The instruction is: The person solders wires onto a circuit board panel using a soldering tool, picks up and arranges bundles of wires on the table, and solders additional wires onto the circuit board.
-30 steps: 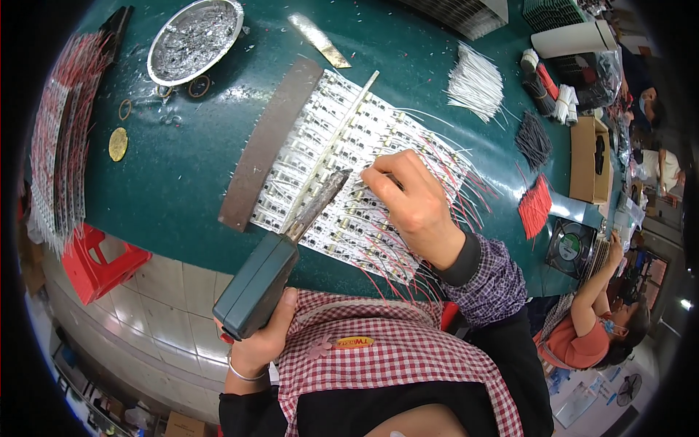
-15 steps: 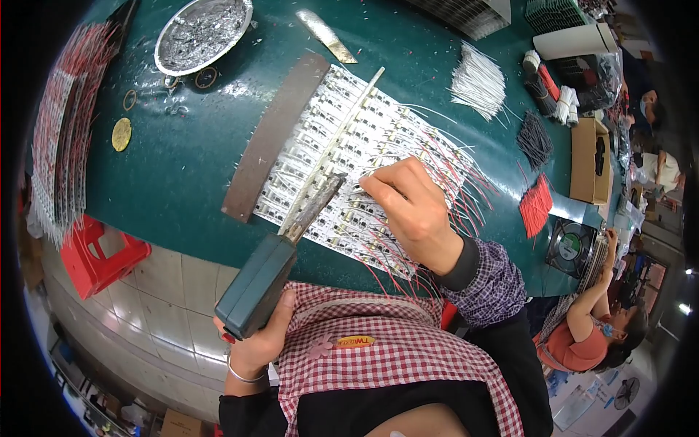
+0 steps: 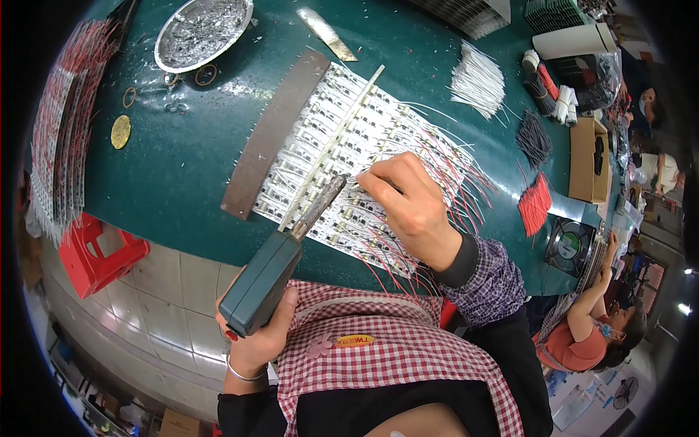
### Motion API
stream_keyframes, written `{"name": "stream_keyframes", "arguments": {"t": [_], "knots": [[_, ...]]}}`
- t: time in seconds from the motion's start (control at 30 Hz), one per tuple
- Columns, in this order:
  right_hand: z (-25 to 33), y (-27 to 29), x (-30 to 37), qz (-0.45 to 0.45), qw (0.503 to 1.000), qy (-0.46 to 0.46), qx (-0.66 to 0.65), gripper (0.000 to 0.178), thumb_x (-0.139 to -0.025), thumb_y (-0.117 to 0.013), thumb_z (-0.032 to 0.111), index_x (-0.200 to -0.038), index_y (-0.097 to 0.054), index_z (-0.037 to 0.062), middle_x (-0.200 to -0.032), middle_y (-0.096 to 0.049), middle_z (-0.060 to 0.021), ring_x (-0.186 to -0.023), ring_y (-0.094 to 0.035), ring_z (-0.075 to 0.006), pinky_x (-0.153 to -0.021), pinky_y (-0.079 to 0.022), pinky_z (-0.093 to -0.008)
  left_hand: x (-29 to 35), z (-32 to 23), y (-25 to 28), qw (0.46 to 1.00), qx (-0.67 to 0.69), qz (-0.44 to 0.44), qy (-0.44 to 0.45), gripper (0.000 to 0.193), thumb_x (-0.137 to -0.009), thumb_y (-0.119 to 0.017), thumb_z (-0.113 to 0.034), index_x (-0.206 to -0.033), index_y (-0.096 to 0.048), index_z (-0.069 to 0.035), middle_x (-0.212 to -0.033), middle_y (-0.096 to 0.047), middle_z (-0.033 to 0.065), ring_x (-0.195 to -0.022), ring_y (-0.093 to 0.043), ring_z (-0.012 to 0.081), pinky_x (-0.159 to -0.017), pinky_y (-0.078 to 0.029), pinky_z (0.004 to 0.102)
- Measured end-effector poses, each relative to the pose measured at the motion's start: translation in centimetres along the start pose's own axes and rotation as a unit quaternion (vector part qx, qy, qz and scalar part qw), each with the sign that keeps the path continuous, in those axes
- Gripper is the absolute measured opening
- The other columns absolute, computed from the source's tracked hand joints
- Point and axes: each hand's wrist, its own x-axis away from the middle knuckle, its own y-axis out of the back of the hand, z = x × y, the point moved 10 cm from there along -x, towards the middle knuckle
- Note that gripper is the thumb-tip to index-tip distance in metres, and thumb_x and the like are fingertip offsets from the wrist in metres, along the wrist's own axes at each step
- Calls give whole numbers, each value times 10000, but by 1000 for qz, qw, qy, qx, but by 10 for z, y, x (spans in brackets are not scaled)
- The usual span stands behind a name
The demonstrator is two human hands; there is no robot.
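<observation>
My left hand (image 3: 271, 328) is wrapped around the dark green body of a soldering gun (image 3: 261, 280). Its long, darkened metal tip (image 3: 324, 204) points up and right over a panel of white circuit boards (image 3: 320, 120). Close beside the end of that tip, my right hand (image 3: 411, 207) is closed in a pinch above the panel; what lies between its fingertips is too small to make out. Red and white wires (image 3: 466, 207) fan out from the panel's right side, some passing under my right hand. A pale thin strip (image 3: 349, 120) lies slantwise across the boards.
A brown bar (image 3: 273, 138) borders the panel's left edge. Bundles of white wires (image 3: 477, 80), black wires (image 3: 535, 140) and red wires (image 3: 535, 204) lie to the right. A bowl of metal scraps (image 3: 244, 36) stands far left, above a round yellow disc (image 3: 121, 132). A co-worker (image 3: 582, 339) sits at right.
The soldering gun has shifted slightly up and right, its tip now closer to my right fingertips. My right hand has moved very slightly left and up.
</observation>
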Motion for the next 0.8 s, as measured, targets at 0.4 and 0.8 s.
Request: {"name": "stream_keyframes", "arguments": {"t": [0.4, 0.8], "knots": [[0, -4, -3, 20, 1000, 0, 16, 255, -715, -618, -2, -969, -629, -10, -948, -588, -94, -891, -573, -252, -723, -512, -330, -11, -13, 1, 999, -31, -36, -3, 211, -758, -751, 6, -956, -694, 53, -855, -695, 129, -714, -682, 194, -640, -529, 283], [2, -5, -5, 18, 999, 0, 28, 258, -714, -624, -2, -972, -632, -5, -929, -579, -88, -882, -572, -244, -707, -513, -326, 8, 11, 10, 996, 13, -72, 51, 196, -792, -769, -18, -969, -710, 42, -852, -718, 108, -707, -684, 175, -622, -535, 290]]}}
